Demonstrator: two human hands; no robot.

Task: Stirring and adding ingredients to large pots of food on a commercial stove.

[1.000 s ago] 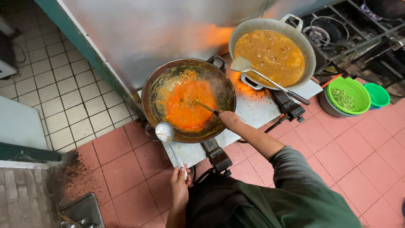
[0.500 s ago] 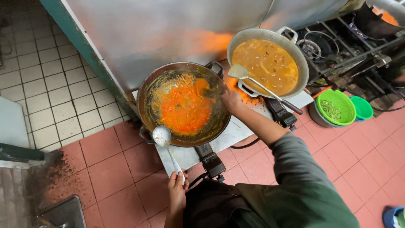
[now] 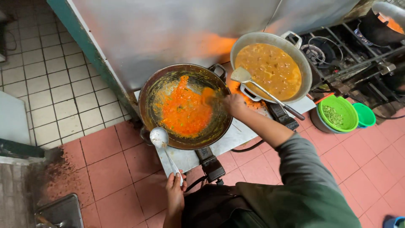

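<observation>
The stirring is under way: the right hand (image 3: 233, 102) reaches over the right rim of the wok (image 3: 147, 84), apparently working the orange sauce (image 3: 185, 112), though blur hides whether its grip is closed on a utensil. The left hand (image 3: 175, 192) has its grip wrapped around the ladle (image 3: 159, 137) handle, bowl resting on the wok's near rim at the surface's near edge. Scooping next would need a steady, level lift.
</observation>
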